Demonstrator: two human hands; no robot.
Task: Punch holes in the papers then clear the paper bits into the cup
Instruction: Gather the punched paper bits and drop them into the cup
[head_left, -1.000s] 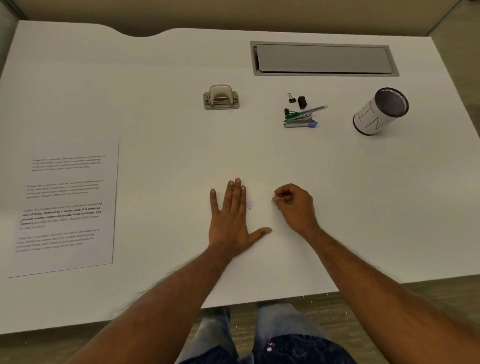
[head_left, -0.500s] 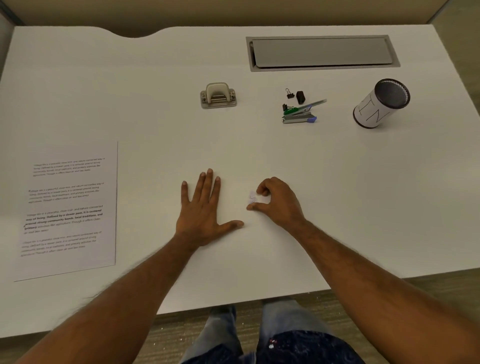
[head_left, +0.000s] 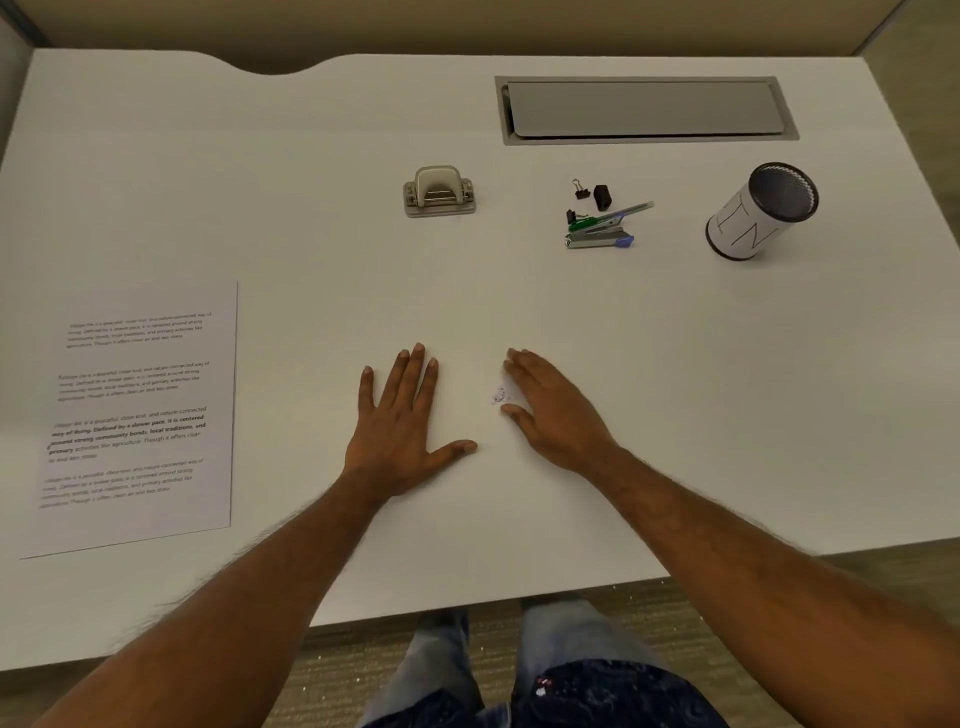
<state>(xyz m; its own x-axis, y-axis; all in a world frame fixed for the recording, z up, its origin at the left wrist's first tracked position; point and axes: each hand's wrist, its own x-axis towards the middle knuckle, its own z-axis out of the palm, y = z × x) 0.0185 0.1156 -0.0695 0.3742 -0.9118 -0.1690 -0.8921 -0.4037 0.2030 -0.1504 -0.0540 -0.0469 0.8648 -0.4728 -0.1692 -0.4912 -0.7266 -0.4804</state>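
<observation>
Cup: dark mesh cylinder wrapped in white paper with hand-drawn letters, standing at the far right of the worktop, well apart from both hands. Its mouth tips away from the camera and the inside reads only as dark mesh, so I cannot tell what it holds.
Paper bits: a small pale cluster on the worktop, just beside the right hand's thumb and fingers, between the two hands.
Left hand: open, flat on the worktop, palm down, fingers together, thumb spread toward the right; holds nothing.
Right hand: open, resting low on the worktop, fingers angled left, cupped beside the bits; nothing gripped.
Paper: printed sheet lying flat at the left of the worktop, well apart from the hands.
Hole punch: grey, at the far centre, closed, upright.
Stapler: right of the punch, with a green pen lying across it and black binder clips just behind.
Worktop: white, with a grey hinged cable hatch set in near the far edge.
Room: carpet below the near edge; the person's jeans show there.
</observation>
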